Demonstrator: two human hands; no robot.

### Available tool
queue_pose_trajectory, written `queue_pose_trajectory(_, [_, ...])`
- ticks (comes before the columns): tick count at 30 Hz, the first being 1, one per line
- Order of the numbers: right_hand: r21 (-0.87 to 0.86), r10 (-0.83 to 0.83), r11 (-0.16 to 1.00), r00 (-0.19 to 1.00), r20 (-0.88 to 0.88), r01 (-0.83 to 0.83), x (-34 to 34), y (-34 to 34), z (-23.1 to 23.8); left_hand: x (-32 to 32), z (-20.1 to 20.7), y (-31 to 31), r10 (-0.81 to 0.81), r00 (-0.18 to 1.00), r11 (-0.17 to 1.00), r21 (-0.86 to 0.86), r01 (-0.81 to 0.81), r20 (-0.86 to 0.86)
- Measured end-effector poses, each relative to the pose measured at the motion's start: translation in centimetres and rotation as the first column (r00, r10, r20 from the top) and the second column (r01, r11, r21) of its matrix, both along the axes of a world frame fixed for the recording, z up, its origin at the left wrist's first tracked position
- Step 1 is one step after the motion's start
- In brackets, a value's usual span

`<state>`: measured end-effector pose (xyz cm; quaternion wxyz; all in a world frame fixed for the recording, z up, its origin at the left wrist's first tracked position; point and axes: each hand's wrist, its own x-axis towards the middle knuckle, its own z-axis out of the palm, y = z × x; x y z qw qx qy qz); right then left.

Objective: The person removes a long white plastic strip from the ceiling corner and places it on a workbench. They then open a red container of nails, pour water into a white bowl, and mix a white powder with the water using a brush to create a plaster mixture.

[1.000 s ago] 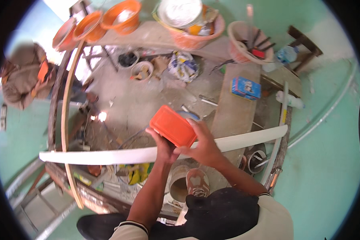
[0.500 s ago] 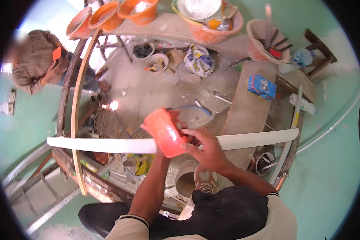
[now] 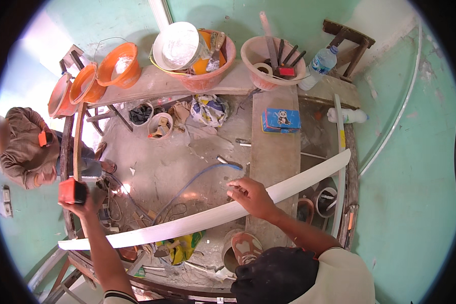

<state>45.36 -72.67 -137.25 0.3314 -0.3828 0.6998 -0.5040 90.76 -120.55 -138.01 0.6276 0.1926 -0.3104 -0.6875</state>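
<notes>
My left hand point(image 3: 81, 205) is stretched out to the left and grips a boxy red-orange object point(image 3: 72, 191) with a dark side; its exact kind I cannot make out. It is raised above the left end of a long white strip point(image 3: 187, 223), which runs across in front of me between the wooden side rails. Over the right part of that strip hovers my right hand point(image 3: 256, 197). Its fingers are loosely bent and apart, with nothing between them. Whether it touches the strip I cannot tell.
Orange tubs point(image 3: 120, 68) and a basin with a white bucket point(image 3: 180, 48) stand on the far plank. Another basin point(image 3: 261, 76) holds tools. A blue box point(image 3: 281, 121) lies on the right-hand board point(image 3: 273, 157). Left, a person point(image 3: 28, 147) stands near the rail. A blue cord point(image 3: 187, 180) crosses the floor.
My left hand has carried the red-orange object from the middle out to the far left. My right hand has come away from it. The view has shifted, and the strip now slants.
</notes>
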Motion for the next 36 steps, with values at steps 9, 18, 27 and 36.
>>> queue_pose_trajectory(9, [0.086,-0.236,0.971,0.945,0.227,0.221,-8.3,-0.1,-2.6,3.5,6.2,-7.5,0.231,0.973,0.968,0.104,-0.230,0.001])
queue_pose_trajectory(18, [0.107,-0.481,0.679,0.330,0.813,0.727,-28.9,-12.3,0.7,2.5,8.4,-7.8,0.274,0.960,0.961,-0.063,-0.270,0.064])
queue_pose_trajectory(27, [-0.024,-0.376,0.560,0.280,0.883,0.828,-29.1,-15.3,-6.5,0.8,12.1,-4.3,0.329,0.943,0.900,0.316,-0.299,-0.044])
queue_pose_trajectory(36, [0.085,-0.269,0.527,0.071,0.960,0.845,-25.4,-15.0,-7.3,-1.7,11.3,8.3,-0.350,0.667,0.902,0.428,0.051,0.658])
